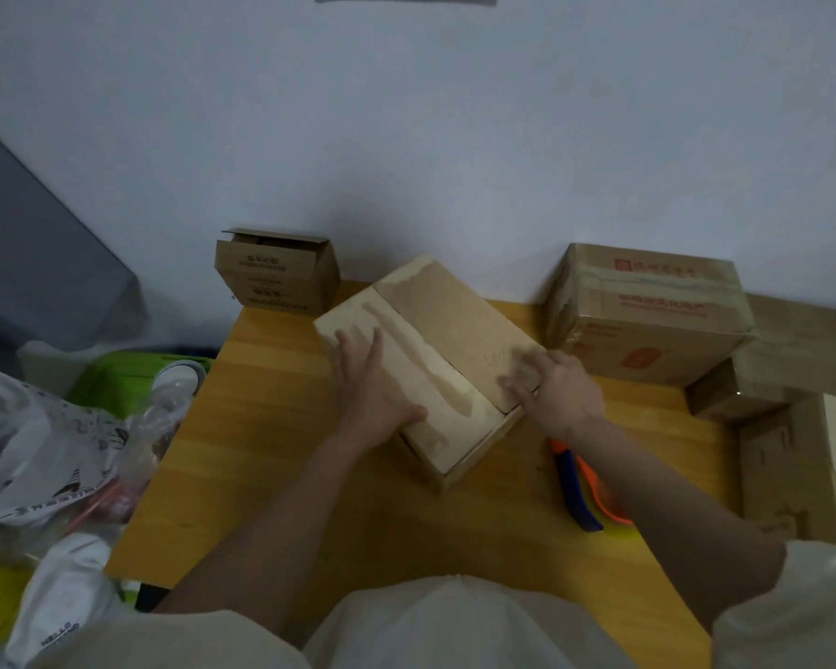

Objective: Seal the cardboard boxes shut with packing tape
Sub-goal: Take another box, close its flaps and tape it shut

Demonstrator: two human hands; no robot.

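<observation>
A brown cardboard box (454, 325) sits turned at an angle in the middle of the wooden table (261, 451), its top flaps folded down and meeting along a seam. My left hand (372, 393) lies flat on the left flap, fingers spread. My right hand (551, 393) presses on the right flap at the box's near right corner; its fingers are blurred. An orange and blue tape dispenser (585, 490) lies on the table to the right, partly under my right forearm.
A small open box (276, 272) stands at the back left against the wall. A larger taped box with red print (647, 316) is at the back right, more cardboard boxes (783, 437) beside it. Plastic bags (44, 451) and a green bin (117, 379) crowd the left.
</observation>
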